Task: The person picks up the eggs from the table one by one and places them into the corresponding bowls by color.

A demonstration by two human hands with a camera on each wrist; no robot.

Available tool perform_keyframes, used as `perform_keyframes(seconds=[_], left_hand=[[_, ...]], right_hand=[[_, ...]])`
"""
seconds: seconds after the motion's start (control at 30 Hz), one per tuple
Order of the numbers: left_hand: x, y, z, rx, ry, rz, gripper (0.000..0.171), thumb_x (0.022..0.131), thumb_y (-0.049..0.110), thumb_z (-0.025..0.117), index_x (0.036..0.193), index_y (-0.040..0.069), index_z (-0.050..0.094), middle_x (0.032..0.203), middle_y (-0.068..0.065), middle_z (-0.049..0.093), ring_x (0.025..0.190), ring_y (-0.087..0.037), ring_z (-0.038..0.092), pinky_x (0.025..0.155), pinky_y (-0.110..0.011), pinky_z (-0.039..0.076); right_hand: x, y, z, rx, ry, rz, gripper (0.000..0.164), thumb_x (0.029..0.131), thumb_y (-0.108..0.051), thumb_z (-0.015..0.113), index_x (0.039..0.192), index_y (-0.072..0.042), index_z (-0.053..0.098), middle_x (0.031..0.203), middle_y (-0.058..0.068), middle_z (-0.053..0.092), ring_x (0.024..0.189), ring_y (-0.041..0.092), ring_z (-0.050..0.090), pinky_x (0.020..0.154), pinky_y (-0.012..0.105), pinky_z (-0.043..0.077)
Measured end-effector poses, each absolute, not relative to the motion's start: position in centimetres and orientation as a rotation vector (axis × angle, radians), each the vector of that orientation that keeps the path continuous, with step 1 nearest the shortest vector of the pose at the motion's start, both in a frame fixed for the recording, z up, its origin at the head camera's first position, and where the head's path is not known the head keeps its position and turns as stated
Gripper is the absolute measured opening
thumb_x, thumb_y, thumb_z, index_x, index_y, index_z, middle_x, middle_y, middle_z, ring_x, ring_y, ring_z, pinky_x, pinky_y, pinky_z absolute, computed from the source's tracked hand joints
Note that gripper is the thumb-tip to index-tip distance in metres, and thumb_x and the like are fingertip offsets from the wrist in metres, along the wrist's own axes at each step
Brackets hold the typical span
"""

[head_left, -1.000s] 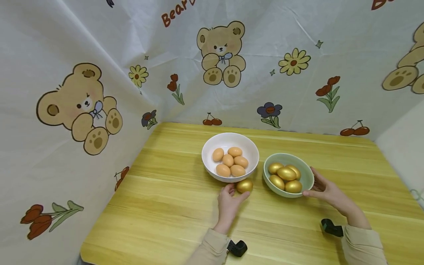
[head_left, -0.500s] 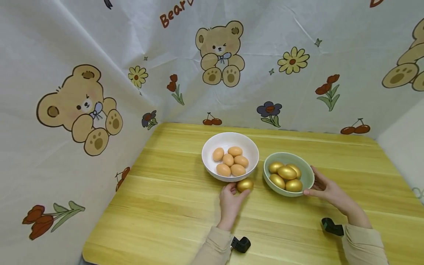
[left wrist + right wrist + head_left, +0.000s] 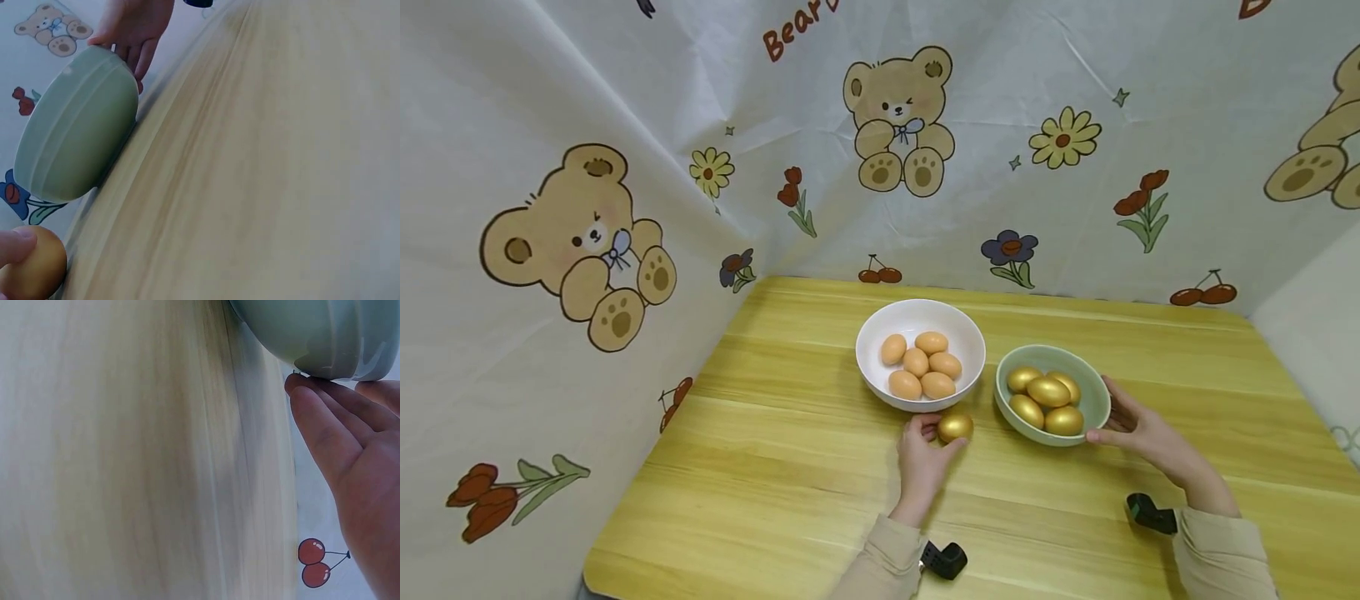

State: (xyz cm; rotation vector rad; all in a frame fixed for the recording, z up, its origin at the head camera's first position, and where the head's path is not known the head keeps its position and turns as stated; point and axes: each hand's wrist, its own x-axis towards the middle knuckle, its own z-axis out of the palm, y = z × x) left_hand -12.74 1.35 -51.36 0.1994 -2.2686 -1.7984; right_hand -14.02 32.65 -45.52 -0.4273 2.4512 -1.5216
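Note:
Just in front of the white bowl (image 3: pixel 880 387), my left hand (image 3: pixel 920 467) holds a golden egg (image 3: pixel 956 427) between thumb and fingers. The thumb presses on that egg (image 3: pixel 37 265) in the left wrist view, where the other fingers are mostly cut off. My right hand (image 3: pixel 1138 433) grips the right side of a light green bowl (image 3: pixel 1045 437), thumb by the rim and fingers along the outer wall. Several golden eggs (image 3: pixel 1049 392) lie inside the green bowl. From the right wrist, the fingers (image 3: pixel 322 419) touch the green bowl's outside (image 3: pixel 325 337).
Brown eggs (image 3: pixel 916 362), several of them, lie in the white bowl. Both bowls stand on a wood-grain table (image 3: pixel 760 467). A cloth printed with bears and flowers (image 3: pixel 805 100) hangs behind and at the left. Black devices (image 3: pixel 943 560) are strapped at both wrists.
The golden egg in my left hand has shifted slightly toward me, away from the white bowl's edge. My right hand and the green bowl stay in place.

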Motion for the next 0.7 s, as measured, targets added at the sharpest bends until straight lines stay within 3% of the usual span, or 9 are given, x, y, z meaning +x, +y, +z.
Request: perform_keyframes(seconds=[0.3,0.7], left_hand=[[-12.3,1.0,-51.1,0.085,-2.209,-2.067,0.040,0.064,0.002,0.083,0.097,0.002,0.061,0.095,-0.005,0.060,0.089,-0.019,0.061,0.078,-0.025,0.051],[-11.5,1.5,-49.0,-0.212,-2.181,-2.147,0.041,0.070,0.003,0.080,0.104,0.002,0.058,0.101,-0.004,0.058,0.093,-0.021,0.058,0.082,-0.028,0.050]], right_hand=[[-14.0,32.7,-45.7,-0.411,2.442,-1.517,0.089,0.089,-0.010,0.063,0.146,0.001,-0.004,0.145,0.032,0.016,0.124,0.044,0.031,0.084,0.011,0.040],[-14.1,32.8,-45.7,-0.406,2.451,-1.499,0.089,0.090,-0.011,0.063,0.147,0.000,-0.004,0.144,0.033,0.018,0.124,0.029,0.037,0.084,0.011,0.040]])
